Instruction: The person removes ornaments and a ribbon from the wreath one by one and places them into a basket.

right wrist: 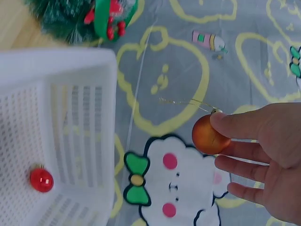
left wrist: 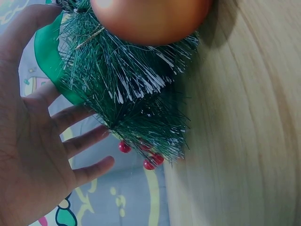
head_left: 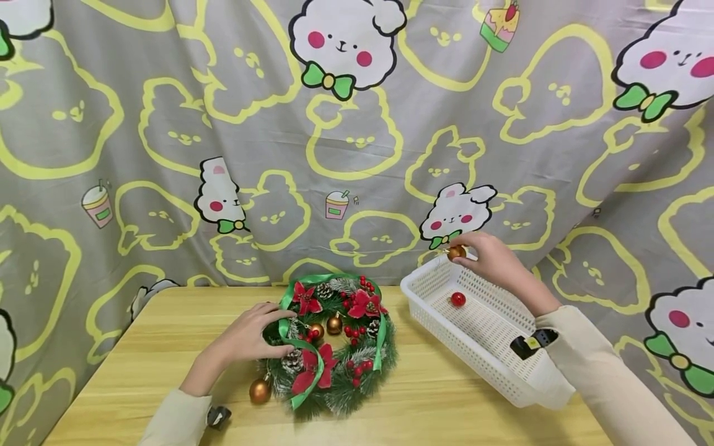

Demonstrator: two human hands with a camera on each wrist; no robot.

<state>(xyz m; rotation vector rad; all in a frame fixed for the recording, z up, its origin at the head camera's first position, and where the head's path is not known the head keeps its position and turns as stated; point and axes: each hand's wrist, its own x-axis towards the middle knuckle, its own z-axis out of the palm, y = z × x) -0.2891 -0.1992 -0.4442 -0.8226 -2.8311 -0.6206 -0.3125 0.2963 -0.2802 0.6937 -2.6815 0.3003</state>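
The left hand (left wrist: 40, 141) has its fingers almost straight and spread apart, beside the dark green greenery (left wrist: 134, 99) with whitish needle tips. Its thumb reaches near a green ribbon (left wrist: 47, 52); whether the fingertips touch the needles, I cannot tell. A copper-orange ball (left wrist: 153, 19), shown only in part, covers some of the greenery, and a thin golden cord (left wrist: 89, 38) shows among the needles. Small red berries (left wrist: 149, 164) stand out close to the visible edge of the wooden worktop (left wrist: 240, 122). Beyond this edge is a grey cloth (left wrist: 134, 200) with yellow drawings.
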